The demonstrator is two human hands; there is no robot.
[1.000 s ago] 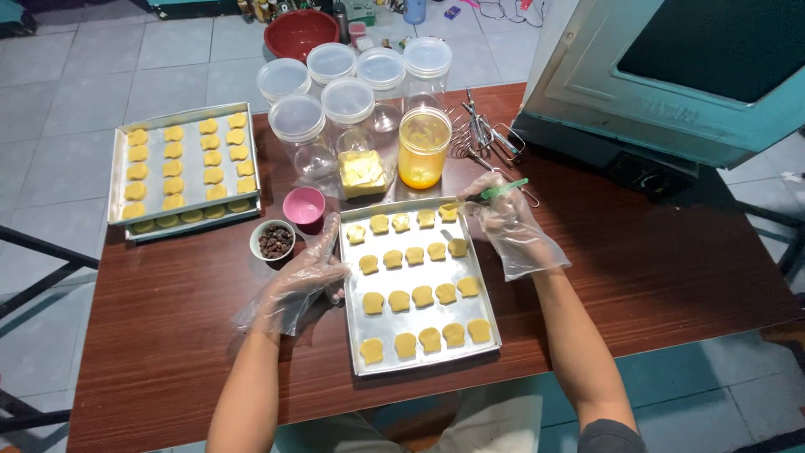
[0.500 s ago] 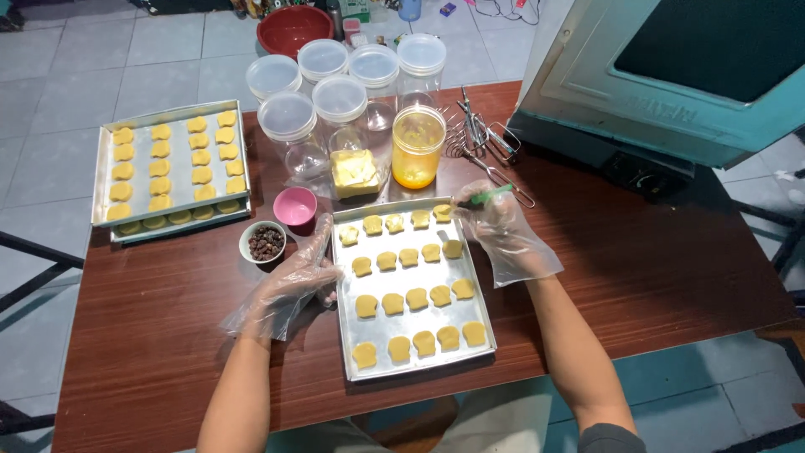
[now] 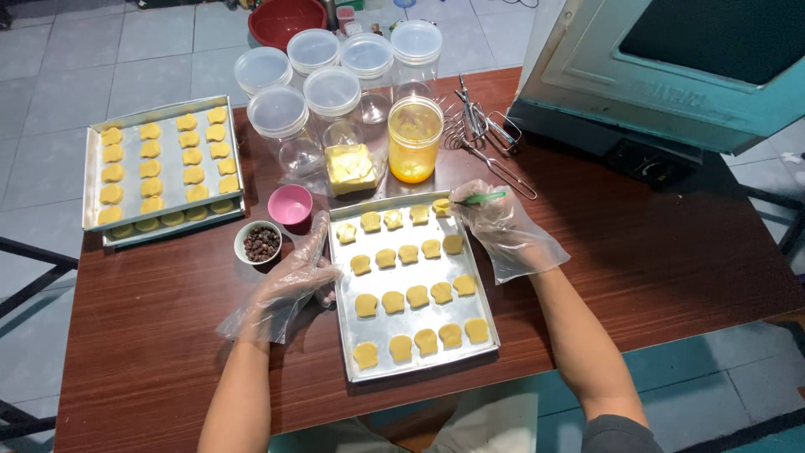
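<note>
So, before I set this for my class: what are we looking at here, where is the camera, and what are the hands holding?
The camera sits on a person's head and looks down at their own two hands over a brown wooden table. No machine is doing the work. Both hands wear loose clear plastic gloves.

The right hand holds a thin green-handled brush over a piece at the far edge of a metal baking tray filled with rows of yellow dough pieces. The left hand rests at that tray's left rim.

Further left sits a second filled tray. Between the two trays are a small pink bowl and a white bowl of dark bits. Behind stand lidded clear jars, a jar of yellow liquid and wire whisk beaters.
</note>
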